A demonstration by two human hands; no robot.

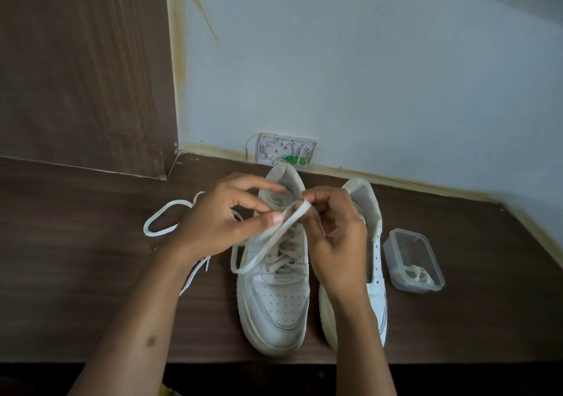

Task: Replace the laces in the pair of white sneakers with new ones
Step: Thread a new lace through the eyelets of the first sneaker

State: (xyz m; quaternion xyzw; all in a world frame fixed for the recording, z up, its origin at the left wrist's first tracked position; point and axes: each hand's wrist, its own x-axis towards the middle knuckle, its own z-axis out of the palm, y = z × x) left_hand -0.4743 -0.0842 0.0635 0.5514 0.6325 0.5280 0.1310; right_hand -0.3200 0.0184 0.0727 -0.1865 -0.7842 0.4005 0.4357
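— Hands? Left hand and right hand, fingers pinching flat white lace above laced white leather sneaker on dark wooden counter.
— Why raised? Probably forming bow loops.

Two bare forearms enter from six o'clock — no sleeves, no wristbands, no watch. The left hand and right hand carry no rings or gloves. Fingernails short, unpainted; the left thumbnail shows pale. One small round dark mark on the left forearm, toward seven o'clock — nature cannot be determined.
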